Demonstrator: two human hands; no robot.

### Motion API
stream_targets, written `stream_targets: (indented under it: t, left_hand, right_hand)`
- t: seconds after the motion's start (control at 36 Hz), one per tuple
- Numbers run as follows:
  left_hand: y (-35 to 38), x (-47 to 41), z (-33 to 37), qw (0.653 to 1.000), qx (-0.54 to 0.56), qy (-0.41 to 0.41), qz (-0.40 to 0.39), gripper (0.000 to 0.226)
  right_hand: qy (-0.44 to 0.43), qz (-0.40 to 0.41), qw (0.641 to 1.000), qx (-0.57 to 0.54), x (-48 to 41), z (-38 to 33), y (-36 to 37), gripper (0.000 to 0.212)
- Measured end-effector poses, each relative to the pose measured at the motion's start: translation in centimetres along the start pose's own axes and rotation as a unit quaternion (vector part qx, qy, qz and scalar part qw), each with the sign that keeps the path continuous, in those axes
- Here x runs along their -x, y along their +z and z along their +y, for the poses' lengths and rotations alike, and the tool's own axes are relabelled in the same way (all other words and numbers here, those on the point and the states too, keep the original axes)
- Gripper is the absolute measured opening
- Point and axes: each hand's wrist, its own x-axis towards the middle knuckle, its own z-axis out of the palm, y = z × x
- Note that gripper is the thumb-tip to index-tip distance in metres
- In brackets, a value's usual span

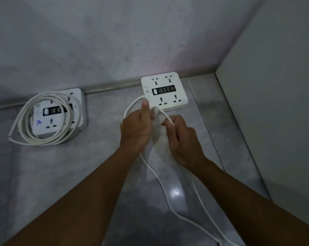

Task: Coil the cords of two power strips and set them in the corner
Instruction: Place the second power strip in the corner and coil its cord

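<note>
A square white power strip (166,91) lies flat on the grey floor near the corner, against the wall. Its white cord (160,183) leaves the strip's left side, loops through both hands and trails toward me across the floor. My left hand (136,128) is closed around the cord just in front of the strip. My right hand (182,139) pinches another stretch of the same cord beside it. A second white power strip (43,119) sits to the left by the wall, with its cord (26,137) coiled in loops on top of and around it.
A grey wall runs along the back with a baseboard (105,87). A white panel or cabinet side (267,103) closes the right side and forms the corner. Bare grey floor (100,135) lies between the two strips.
</note>
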Motion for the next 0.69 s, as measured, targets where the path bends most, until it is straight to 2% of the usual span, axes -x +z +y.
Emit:
stream_targets:
  t: [0.06, 0.08, 0.19, 0.31, 0.39, 0.44, 0.58, 0.69]
  left_hand:
    - [-0.8, -0.7, 1.3, 0.978, 0.182, -0.100, -0.022, 0.068]
    - [-1.4, -1.2, 1.7, 0.964, 0.234, -0.125, -0.033, 0.068]
    - [-3.4, -2.8, 2.7, 0.919, 0.348, -0.140, -0.119, 0.049]
    - [-5.2, -3.5, 4.3, 0.826, 0.501, -0.168, -0.199, 0.034]
    - [-6.5, -4.5, 5.1, 0.780, 0.561, -0.172, -0.217, 0.031]
    - [-7.7, -5.2, 5.3, 0.765, 0.582, -0.151, -0.228, 0.029]
    - [-11.5, -6.9, 4.8, 0.748, 0.616, -0.081, -0.231, 0.029]
    - [-13.6, -7.4, 4.4, 0.754, 0.623, -0.053, -0.201, 0.029]
  right_hand:
    - [-0.020, -0.020, 1.000, 0.013, -0.5, -0.6, 0.1, 0.038]
    - [-0.031, -0.030, 0.999, 0.021, -0.6, -0.7, 0.2, 0.038]
    - [-0.068, -0.078, 0.993, 0.049, -0.8, -1.4, 0.5, 0.029]
    - [-0.054, -0.172, 0.981, 0.068, -0.1, -0.8, 1.4, 0.026]
    - [0.012, -0.244, 0.969, 0.046, 0.7, 0.5, 1.6, 0.019]
    - [0.081, -0.297, 0.951, 0.010, 1.4, 1.4, 1.1, 0.020]
    - [0.301, -0.358, 0.877, -0.107, 2.7, 2.6, -1.3, 0.037]
    - [0.349, -0.361, 0.858, -0.111, 2.5, 3.1, -3.0, 0.041]
